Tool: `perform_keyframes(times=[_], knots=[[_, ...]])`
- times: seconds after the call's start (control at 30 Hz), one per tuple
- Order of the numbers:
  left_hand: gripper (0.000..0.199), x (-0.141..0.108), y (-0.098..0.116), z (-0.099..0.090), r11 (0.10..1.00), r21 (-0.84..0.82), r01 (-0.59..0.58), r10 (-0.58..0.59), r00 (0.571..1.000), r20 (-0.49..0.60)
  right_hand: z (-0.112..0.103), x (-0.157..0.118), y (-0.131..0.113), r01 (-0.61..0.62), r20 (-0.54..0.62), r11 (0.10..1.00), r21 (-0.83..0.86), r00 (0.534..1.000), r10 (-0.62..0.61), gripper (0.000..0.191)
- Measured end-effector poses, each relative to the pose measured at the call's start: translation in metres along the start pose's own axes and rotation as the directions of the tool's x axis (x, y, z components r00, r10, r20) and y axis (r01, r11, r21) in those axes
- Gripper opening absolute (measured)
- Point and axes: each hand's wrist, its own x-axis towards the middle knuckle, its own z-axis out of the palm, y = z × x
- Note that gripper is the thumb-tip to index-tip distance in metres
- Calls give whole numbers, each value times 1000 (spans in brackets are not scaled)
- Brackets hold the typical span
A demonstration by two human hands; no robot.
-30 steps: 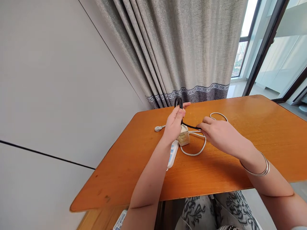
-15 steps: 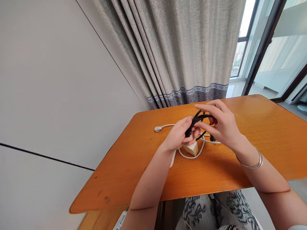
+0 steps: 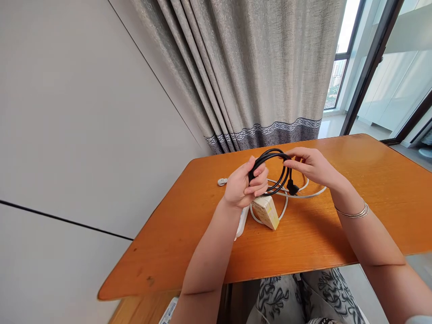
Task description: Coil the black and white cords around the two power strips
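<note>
A black cable [image 3: 271, 153] is looped into a coil above the table. Its left side is gripped in my left hand [image 3: 248, 182], fingers wrapped round it. My right hand [image 3: 308, 165] pinches the coil's right side between thumb and fingers. A black plug [image 3: 292, 187] hangs below my right fingertips. Beneath the coil, a pale box-shaped block [image 3: 266, 212] rests on the table, partly behind my left hand. A white cable [image 3: 315, 194] curves around the block and to its right. A white strip-shaped object [image 3: 242, 222] is partly hidden by my left forearm.
The orange wooden table [image 3: 175, 225] has rounded corners. A white plug [image 3: 222, 182] lies left of my left hand. A grey curtain [image 3: 263, 67] hangs behind the table, beside a pale wall panel [image 3: 67, 112]. My patterned trousers show below the front edge.
My left hand has moved slightly left, and my right hand has shifted lower with its fingers closer together. The black coil now shows as wider loops, and more of the pale block is visible.
</note>
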Motion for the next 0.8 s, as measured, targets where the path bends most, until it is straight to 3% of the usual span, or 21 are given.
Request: perform_keyframes(times=[0.2, 0.3, 0.47, 0.8], knots=[[53, -1, 1, -1, 997, -76, 24, -27, 999, -40, 12, 4, 2, -45, -81, 949, 311, 994, 74, 40], [53, -1, 2, 0, 994, -111, -22, 14, 997, -74, 14, 3, 0, -56, -31, 909, 413, 997, 76, 43], [51, 1, 3, 5, 977, -146, -158, 133, 976, -170, 13, 2, -1, -125, 144, 888, 442, 987, 68, 51], [51, 2, 5, 3, 963, -141, -228, 201, 962, -184, 29, 2, -5, -109, 126, 841, 530, 991, 49, 49]])
